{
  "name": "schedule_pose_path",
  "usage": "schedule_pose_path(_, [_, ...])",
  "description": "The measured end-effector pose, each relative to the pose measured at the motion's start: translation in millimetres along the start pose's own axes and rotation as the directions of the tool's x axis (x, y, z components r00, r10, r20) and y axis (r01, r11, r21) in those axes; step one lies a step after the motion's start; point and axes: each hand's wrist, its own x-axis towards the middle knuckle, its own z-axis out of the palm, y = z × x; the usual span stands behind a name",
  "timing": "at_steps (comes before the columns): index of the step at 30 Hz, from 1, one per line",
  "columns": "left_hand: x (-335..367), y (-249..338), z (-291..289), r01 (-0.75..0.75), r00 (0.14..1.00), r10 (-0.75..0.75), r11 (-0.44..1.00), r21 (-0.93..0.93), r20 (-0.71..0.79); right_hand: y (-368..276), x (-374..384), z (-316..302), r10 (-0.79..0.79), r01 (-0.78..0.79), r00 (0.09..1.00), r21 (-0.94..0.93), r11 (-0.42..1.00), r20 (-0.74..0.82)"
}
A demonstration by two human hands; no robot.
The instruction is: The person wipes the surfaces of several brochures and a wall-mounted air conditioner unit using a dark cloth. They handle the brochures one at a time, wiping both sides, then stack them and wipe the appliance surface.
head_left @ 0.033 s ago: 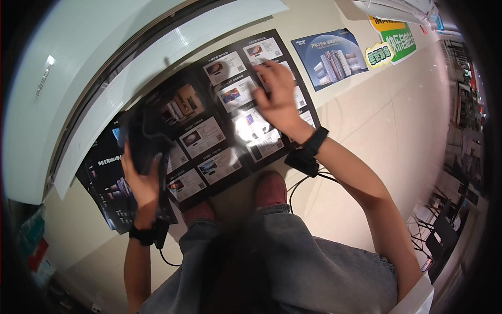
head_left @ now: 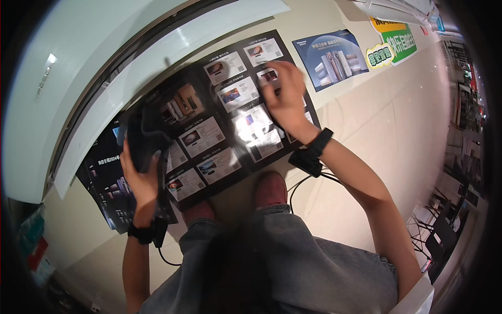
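Observation:
A large black poster [head_left: 212, 152] printed with white product panels lies on the pale surface in front of me. My left hand [head_left: 140, 175] is closed around a dark cloth-like thing [head_left: 146, 138], blurred and of a kind I cannot make out, over the poster's left part. Beneath that hand lies another dark sheet [head_left: 104, 175] with product pictures. My right hand [head_left: 286, 94] is over the poster's upper right, fingers bent and apart, with nothing seen in them. Whether its fingertips touch the paper I cannot tell. Both wrists wear black straps with cables.
A blue leaflet [head_left: 332, 60] lies past the poster's right edge, beside green and yellow signs [head_left: 397, 44]. A white appliance panel [head_left: 57, 94] curves along the left and top. My shoes [head_left: 270, 189] stand at the poster's near edge. Dark chair-like frames [head_left: 444, 230] stand far right.
My right hand has shifted slightly right across the poster. My left hand and the dark thing in it have barely moved.

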Motion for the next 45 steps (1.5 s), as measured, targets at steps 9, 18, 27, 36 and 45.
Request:
schedule_pose_path(9, [-2, 9, 22, -0.078, 0.997, 0.078, 0.976, 0.202, 0.005, 39, -16, -58, 0.402, -0.392, 0.907, -0.098, 0.915, 0.123])
schedule_pose_path(18, [-3, 5, 19, -0.096, 0.995, 0.094, 0.982, 0.163, 0.02, 20, 13, -81, 0.481, -0.513, 0.711, -0.09, 0.853, 0.513])
schedule_pose_path(27, [-1, 13, 18, -0.011, 0.998, 0.0, 0.983, 0.185, 0.06, 50, -12, -90, 0.673, -0.705, 0.703, 0.105, 0.701, 0.229])
schedule_pose_path(36, [-5, 5, 14, -0.07, 0.997, 0.068, 0.996, 0.047, 0.043, -127, 19, -148, -0.137, -0.454, 0.58, 0.459, 0.764, 0.803])
schedule_pose_path(45, [-2, -3, -30, 0.36, 0.738, -0.602, 0.732, -0.578, -0.304, -90, -68, -34, -0.428, 0.393, 0.528, 0.235, 0.889, 0.734])
